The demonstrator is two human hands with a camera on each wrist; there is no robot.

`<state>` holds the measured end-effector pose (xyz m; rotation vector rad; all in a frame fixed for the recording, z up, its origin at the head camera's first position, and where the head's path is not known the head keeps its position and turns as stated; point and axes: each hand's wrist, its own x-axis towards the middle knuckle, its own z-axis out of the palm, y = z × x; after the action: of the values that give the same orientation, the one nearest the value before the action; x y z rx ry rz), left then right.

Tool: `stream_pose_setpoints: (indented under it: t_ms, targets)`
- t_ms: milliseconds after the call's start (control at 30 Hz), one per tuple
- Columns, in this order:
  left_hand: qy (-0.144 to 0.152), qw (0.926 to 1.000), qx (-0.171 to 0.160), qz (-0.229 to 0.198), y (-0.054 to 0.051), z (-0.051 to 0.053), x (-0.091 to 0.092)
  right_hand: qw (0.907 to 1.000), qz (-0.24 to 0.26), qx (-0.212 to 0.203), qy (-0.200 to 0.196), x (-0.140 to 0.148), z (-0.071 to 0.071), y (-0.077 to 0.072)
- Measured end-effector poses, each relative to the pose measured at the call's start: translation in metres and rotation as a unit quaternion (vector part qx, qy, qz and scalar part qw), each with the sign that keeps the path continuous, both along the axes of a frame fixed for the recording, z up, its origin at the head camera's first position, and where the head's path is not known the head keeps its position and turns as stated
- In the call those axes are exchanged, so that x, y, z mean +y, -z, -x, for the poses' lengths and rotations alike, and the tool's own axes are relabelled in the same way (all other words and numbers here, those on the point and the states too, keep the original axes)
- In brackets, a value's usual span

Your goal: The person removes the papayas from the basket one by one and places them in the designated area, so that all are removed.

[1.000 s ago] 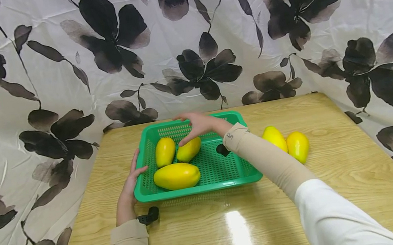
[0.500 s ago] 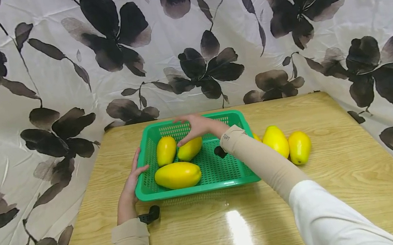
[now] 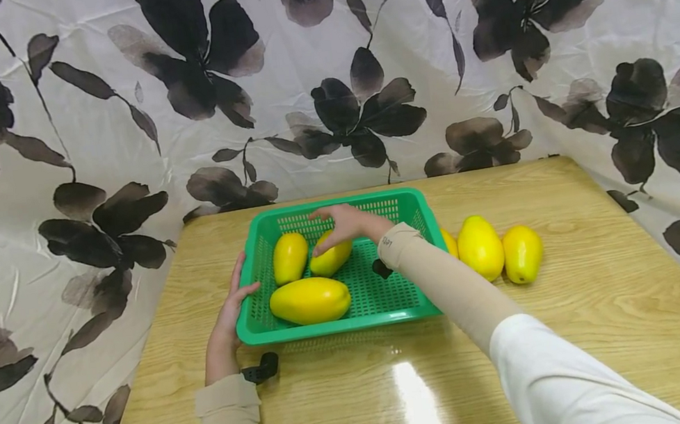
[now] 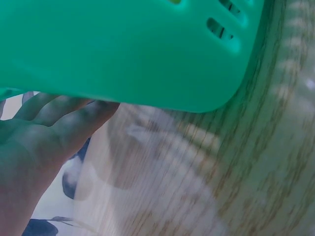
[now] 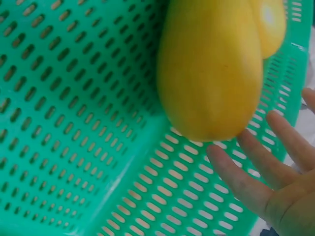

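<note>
A green plastic basket [image 3: 353, 323] stands on the wooden table. Three yellow mangoes lie at its left side: an upright-lying mango [image 3: 291, 258], a front mango [image 3: 309, 301], and a tilted mango [image 3: 334, 258] partly covered by my right hand [image 3: 348, 224]. That hand reaches over it with thumb and fingers spread; in the right wrist view, straight fingertips [image 5: 251, 140] are at the end of a mango [image 5: 211, 73], and contact is hard to tell. My left hand [image 3: 226, 319] holds the basket's left side, thumb over the rim, fingers outside. Its thumb is hidden in the left wrist view.
Right of the basket lie a large mango [image 3: 480, 249], a smaller mango [image 3: 522, 254], and another partly hidden mango [image 3: 450, 241] beside the basket's right wall. A floral cloth [image 3: 334, 52] hangs behind the wooden table [image 3: 337, 408].
My right hand has lowered slightly toward the tilted mango. Its forearm has shifted a little left, showing more of the mangoes on the right. The left hand stays at the basket's side.
</note>
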<state>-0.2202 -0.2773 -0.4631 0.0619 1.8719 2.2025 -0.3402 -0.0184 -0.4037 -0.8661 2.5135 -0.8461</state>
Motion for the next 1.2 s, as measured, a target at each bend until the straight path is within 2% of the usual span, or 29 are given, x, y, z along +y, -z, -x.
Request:
stream_pose_setpoints:
  t_ms: [300,567,800,1200]
  targets:
    - [-0.003,1.0000,-0.003,0.004,0.000,-0.002,0.000,0.9991,-0.038,0.017,0.003,-0.003,-0.001,0.017]
    - [-0.014,0.9998,-0.003,0.017,0.002,-0.001,0.000,0.9989,-0.047,-0.004,-0.006,-0.008,-0.009,0.029]
    - [-0.011,0.9999,0.005,0.007,0.001,0.000,0.000,0.9986,-0.052,-0.010,0.008,-0.014,-0.011,0.040]
    - [-0.008,1.0000,0.000,0.003,-0.001,-0.002,0.001,0.9980,-0.048,0.036,0.017,-0.018,-0.015,0.051]
